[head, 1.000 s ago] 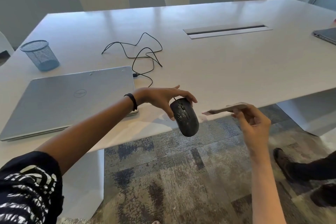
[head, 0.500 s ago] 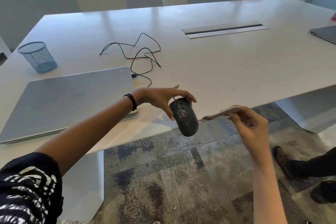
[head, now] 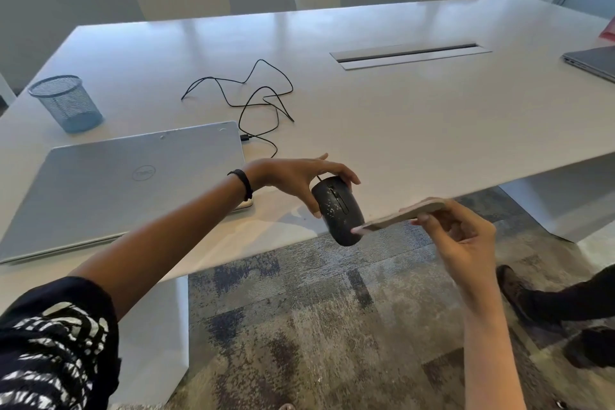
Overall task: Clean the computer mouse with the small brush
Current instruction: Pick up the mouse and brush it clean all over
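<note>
A black wired computer mouse, speckled with pale crumbs, hangs tilted just past the near edge of the white table. My left hand grips it by its upper end from above. My right hand holds a small pale wooden brush by the handle. The brush tip touches the lower right side of the mouse. The mouse's black cable trails in loops across the table.
A closed silver laptop lies at the left on the table, with a blue mesh pen cup behind it. Another laptop sits at the far right. A person's dark shoes rest on the carpet at the right.
My right hand has brought the brush leftward until its tip meets the mouse. The mouse and my left hand have stayed nearly still.
</note>
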Demonstrator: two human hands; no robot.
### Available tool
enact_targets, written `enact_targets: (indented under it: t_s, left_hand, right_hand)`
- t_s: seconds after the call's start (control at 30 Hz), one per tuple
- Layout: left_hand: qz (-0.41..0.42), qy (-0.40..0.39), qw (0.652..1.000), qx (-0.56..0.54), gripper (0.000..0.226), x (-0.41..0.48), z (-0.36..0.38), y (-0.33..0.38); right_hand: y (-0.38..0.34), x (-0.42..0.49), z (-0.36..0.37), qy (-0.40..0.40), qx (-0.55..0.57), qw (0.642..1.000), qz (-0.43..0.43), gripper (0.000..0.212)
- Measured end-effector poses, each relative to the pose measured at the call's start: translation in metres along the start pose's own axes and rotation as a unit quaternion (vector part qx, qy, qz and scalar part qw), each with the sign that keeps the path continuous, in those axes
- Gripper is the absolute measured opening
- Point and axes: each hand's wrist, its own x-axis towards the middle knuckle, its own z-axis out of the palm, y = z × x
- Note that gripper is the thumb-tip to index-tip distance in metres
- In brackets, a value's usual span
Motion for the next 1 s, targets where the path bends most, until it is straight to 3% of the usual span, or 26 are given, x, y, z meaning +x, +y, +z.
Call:
enact_targets:
  t_s: [0.17,0.4,0.6,0.77,1.0]
  left_hand:
    - [0.004,-0.001,1.000,0.005,0.076,0.002,-0.001,0.001]
    - [0.001,-0.004,1.000,0.008,0.076,0.000,-0.002,0.000]
    - [0.004,-0.005,1.000,0.017,0.078,0.001,0.000,-0.001]
    - [0.016,-0.017,0.999,0.026,0.076,0.003,0.001,0.001]
    - [0.024,-0.018,0.999,0.023,0.080,0.002,0.000,0.003]
  right_hand:
    - [-0.010,0.003,0.011,0.011,0.012,1.000,-0.024,0.014]
    - [-0.010,0.002,0.012,-0.049,-0.019,0.998,-0.021,0.023]
    - [-0.016,0.014,0.022,-0.044,0.003,0.997,-0.065,0.015]
    - [-0.014,0.024,0.039,-0.034,-0.023,0.995,-0.095,0.013]
    - [-0.016,0.022,0.041,-0.085,-0.094,0.983,-0.135,0.015]
